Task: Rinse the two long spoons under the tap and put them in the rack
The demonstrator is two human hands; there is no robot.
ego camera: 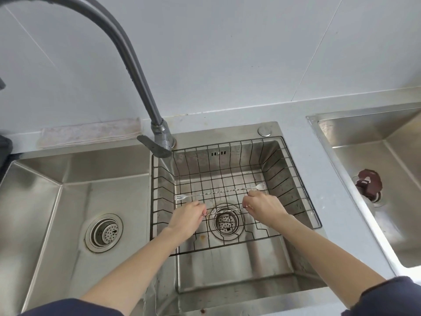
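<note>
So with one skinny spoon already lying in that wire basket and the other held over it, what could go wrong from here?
1. The rack has wide gaps, and the held spoon, pinched at its ends by the left hand and right hand, might slip through toward the drain below.
2. Setting it down could nudge the resting spoon, which lies across only a few wires.

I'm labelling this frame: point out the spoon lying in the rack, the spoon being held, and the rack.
Resting spoon point(218, 192), head view, mid twisted handle.
Held spoon point(224, 212), head view, handle between the hands.
Rack point(293, 169), head view, right wire wall.
</note>
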